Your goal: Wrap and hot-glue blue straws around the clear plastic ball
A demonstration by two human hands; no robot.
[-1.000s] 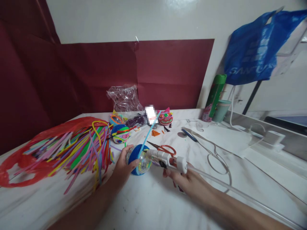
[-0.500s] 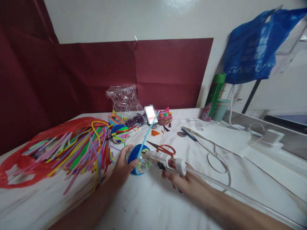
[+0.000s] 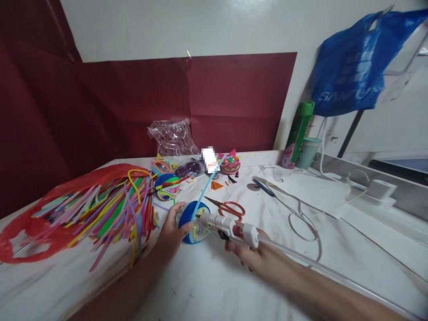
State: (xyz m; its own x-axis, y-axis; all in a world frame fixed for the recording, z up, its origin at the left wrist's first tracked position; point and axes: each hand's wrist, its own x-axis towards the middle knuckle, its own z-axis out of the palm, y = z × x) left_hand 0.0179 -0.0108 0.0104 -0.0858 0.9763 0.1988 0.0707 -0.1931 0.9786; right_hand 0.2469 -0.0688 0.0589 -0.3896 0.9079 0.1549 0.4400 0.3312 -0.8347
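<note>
One clear ball [image 3: 190,216] with a blue band round it sits over the near middle of the counter [image 3: 200,285], gripped in the left hand [image 3: 175,227], its fingers curled behind and thumb across the front. One pale blue strip [image 3: 204,189] runs up and away from the band. The right hand [image 3: 249,254] is closed round the handle of one white glue gun [image 3: 219,223], the nozzle at the ball's right side; whether they touch, I cannot tell. A single translucent rod [image 3: 301,254] extends from the gun's rear.

Just beyond the gun lies one pair of orange-handled scissors [image 3: 219,204]. Three decorated balls stand farther back: a multicoloured one [image 3: 167,186] and an orange-and-blue one [image 3: 162,166] to the left, a pink one [image 3: 230,164] to the right.

On the left, one open red bag [image 3: 110,169] holds coloured strips [image 3: 110,209], too many to count. At the back stands one crumpled clear bag [image 3: 174,136]. One pale green cup [image 3: 307,154], contents hidden, is beside one green can [image 3: 302,120]; one blue bag [image 3: 351,67] hangs above.
</note>
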